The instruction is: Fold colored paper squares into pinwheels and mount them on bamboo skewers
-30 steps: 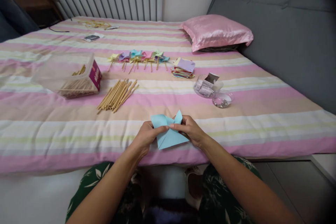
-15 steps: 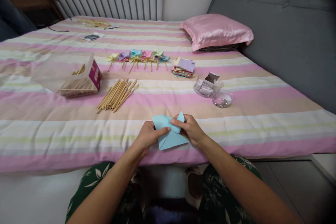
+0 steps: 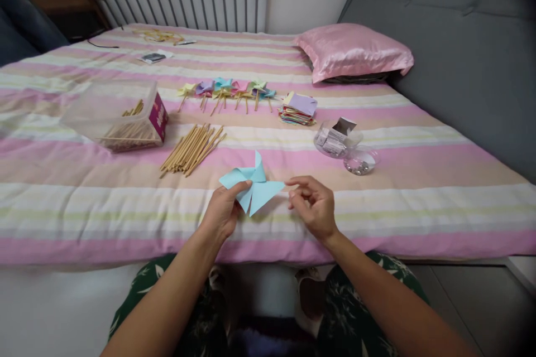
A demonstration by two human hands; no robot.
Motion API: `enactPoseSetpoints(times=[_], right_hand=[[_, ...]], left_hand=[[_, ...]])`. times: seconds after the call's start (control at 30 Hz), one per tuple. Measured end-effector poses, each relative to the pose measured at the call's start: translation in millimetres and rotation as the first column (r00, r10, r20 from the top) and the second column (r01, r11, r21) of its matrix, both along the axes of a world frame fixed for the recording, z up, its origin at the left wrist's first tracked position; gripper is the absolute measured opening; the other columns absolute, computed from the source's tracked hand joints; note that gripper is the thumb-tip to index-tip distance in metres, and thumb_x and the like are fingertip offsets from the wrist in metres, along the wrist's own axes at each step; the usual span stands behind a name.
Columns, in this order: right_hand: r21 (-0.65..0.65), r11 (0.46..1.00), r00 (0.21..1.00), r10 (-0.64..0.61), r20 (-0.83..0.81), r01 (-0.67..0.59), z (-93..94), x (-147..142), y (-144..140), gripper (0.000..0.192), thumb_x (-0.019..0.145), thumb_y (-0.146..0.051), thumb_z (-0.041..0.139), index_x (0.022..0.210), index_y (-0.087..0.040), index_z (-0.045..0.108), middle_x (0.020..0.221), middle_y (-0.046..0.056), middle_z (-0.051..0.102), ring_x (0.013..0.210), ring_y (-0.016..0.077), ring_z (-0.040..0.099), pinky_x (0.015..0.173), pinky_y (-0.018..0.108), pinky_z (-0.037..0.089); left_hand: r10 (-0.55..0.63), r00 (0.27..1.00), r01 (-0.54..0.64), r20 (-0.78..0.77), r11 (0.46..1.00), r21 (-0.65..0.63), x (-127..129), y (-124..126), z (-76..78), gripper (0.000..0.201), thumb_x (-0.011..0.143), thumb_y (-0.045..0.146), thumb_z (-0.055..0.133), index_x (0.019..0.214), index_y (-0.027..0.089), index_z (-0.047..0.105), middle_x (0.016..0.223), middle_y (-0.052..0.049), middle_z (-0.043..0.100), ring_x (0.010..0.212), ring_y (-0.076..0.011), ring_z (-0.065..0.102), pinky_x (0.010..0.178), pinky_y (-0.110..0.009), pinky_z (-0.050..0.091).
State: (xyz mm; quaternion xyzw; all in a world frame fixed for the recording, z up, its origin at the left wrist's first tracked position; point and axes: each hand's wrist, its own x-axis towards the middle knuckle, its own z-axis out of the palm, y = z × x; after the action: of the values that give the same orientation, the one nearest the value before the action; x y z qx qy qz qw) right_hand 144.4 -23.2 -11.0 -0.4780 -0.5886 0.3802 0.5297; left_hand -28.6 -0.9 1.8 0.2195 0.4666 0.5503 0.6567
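A light blue paper pinwheel (image 3: 262, 192), cut and with some corners folded to the middle, is pinched in my left hand (image 3: 224, 206), the thumb pressing near its centre. My right hand (image 3: 314, 206) is beside the paper's right tip, fingers curled but apart, and nothing shows in them. Beyond the hands lie a bundle of thin wooden sticks (image 3: 192, 150) and a row of finished pinwheels on sticks (image 3: 224, 86) in several colours. To the right are a stack of coloured paper squares (image 3: 298, 109) and a small round clear container of metal pins (image 3: 360, 162).
A clear plastic box (image 3: 113, 114) holding sticks lies at the left. Behind the pins is another clear container (image 3: 335, 136) with a small packet. A pink pillow (image 3: 355, 53) rests by the grey headboard (image 3: 452, 67). A person's leg (image 3: 29, 22) shows at the far left.
My right hand has let go of the paper and moved right. The left hand has moved the blue pinwheel a little left and forward, and its blades now stand spread.
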Motion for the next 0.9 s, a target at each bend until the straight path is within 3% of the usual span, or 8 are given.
enactPoseSetpoints(times=[0.1, 0.17, 0.43, 0.7, 0.77, 0.9], right_hand=[[-0.03, 0.971, 0.968, 0.238, 0.083, -0.236, -3.9, -6.2, -4.7, 0.024, 0.077, -0.021, 0.055, 0.1, -0.022, 0.065, 0.067, 0.001, 0.069, 0.046, 0.012, 0.058, 0.045, 0.024, 0.043], [-0.044, 0.959, 0.955, 0.282, 0.093, -0.279, -8.2, -10.6, -5.7, 0.026, 0.079, -0.022, 0.055, 0.102, -0.025, 0.066, 0.078, 0.002, 0.072, 0.046, 0.011, 0.059, 0.045, 0.024, 0.046], [-0.092, 0.969, 0.973, 0.228, -0.034, -0.23, -15.0, -13.5, -1.9, 0.016, 0.073, -0.035, 0.068, 0.085, -0.025, 0.072, 0.075, 0.002, 0.071, 0.047, 0.0141, 0.063, 0.043, 0.026, 0.05], [-0.181, 0.979, 0.985, 0.071, -0.16, -0.099, -15.0, -15.1, 2.9, 0.021, 0.071, -0.039, 0.07, 0.073, -0.018, 0.067, 0.062, 0.002, 0.066, 0.049, 0.017, 0.065, 0.04, 0.023, 0.047], [-0.196, 0.976, 0.983, 0.065, -0.174, -0.099, -15.3, -15.2, 3.0, 0.022, 0.071, -0.039, 0.069, 0.072, -0.018, 0.066, 0.072, 0.004, 0.068, 0.052, 0.0166, 0.066, 0.043, 0.023, 0.049], [-0.191, 0.98, 0.986, 0.022, -0.165, -0.054, -14.7, -15.9, 2.1, 0.024, 0.071, -0.04, 0.068, 0.071, -0.016, 0.063, 0.111, 0.01, 0.063, 0.053, 0.0126, 0.066, 0.048, 0.024, 0.053]], left_hand=[[-0.015, 0.999, 0.016, 0.029, 1.0, -0.007, 0.4, -0.3, 0.2, 0.021, 0.056, 0.015, 0.076, 0.071, 0.013, 0.062, 0.068, 0.001, 0.066, 0.061, -0.013, 0.06, 0.062, -0.025, 0.045], [-0.051, 0.998, 0.051, 0.039, 0.998, -0.022, 1.6, -1.3, 0.1, 0.019, 0.057, 0.015, 0.075, 0.071, 0.013, 0.061, 0.066, 0.001, 0.066, 0.058, -0.0129, 0.059, 0.059, -0.025, 0.045], [-0.113, 0.993, 0.113, 0.043, 0.994, 0.004, 5.2, -4.4, -0.4, 0.018, 0.059, 0.018, 0.075, 0.072, 0.015, 0.063, 0.067, 0.002, 0.065, 0.059, -0.0117, 0.058, 0.06, -0.024, 0.043], [-0.057, 0.985, 0.081, -0.163, 0.986, 0.146, 13.2, -10.9, -3.1, 0.015, 0.062, 0.024, 0.074, 0.066, 0.016, 0.063, 0.059, 0.004, 0.06, 0.053, -0.0086, 0.05, 0.053, -0.021, 0.036], [-0.045, 0.976, 0.082, -0.211, 0.982, 0.17, 14.4, -12.3, -4.4, 0.015, 0.063, 0.026, 0.074, 0.065, 0.015, 0.063, 0.058, 0.004, 0.059, 0.053, -0.0091, 0.05, 0.053, -0.021, 0.036], [-0.044, 0.964, 0.095, -0.263, 0.979, 0.183, 16.1, -13.6, -5.5, 0.015, 0.065, 0.028, 0.073, 0.068, 0.016, 0.065, 0.059, 0.003, 0.061, 0.055, -0.0103, 0.051, 0.053, -0.022, 0.037]])
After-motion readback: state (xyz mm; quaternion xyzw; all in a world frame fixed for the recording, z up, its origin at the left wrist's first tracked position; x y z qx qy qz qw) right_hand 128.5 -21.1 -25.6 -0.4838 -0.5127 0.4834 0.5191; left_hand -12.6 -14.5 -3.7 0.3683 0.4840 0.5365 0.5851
